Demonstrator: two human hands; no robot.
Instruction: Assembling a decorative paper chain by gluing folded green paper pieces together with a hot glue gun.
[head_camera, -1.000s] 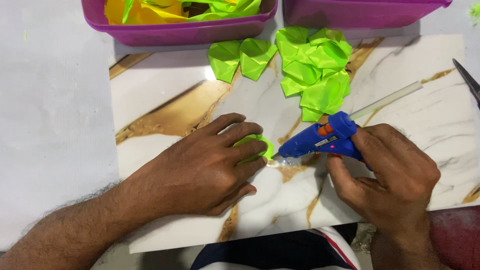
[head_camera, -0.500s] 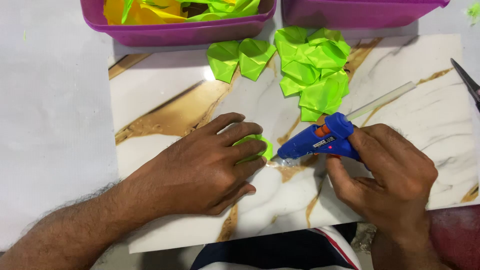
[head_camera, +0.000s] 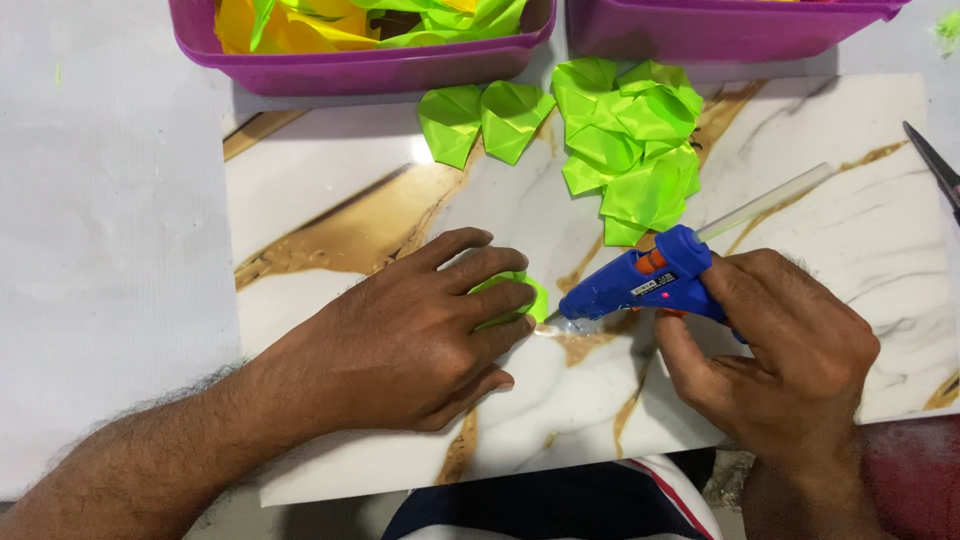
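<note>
A small folded piece of lime-green fabric (head_camera: 520, 292) lies on the white marble-patterned board with gold-brown veins (head_camera: 330, 220), just left of the view's centre; the left hand (head_camera: 420, 335) lies over it, palm down, fingers closed on it so that only its right edge shows. At 3 o'clock from the piece, the clear tip of a blue hot-glue gun with an orange trigger (head_camera: 645, 283) sits just beside that edge — whether it touches cannot be told; the right hand (head_camera: 775, 355) is wrapped around the gun's grip, and a translucent glue stick (head_camera: 765, 203) juts from its back toward 2 o'clock. At 12 to 1 o'clock on the board sits a heap of folded lime-green fabric petals (head_camera: 630, 140), two more (head_camera: 485, 120) to its left; beyond, at 12 o'clock, a purple plastic tub (head_camera: 360, 70) holds yellow and green scraps; a second purple tub (head_camera: 720, 35) sits at 1 o'clock; dark scissor blades (head_camera: 935, 165) show at the 3 o'clock edge.
</note>
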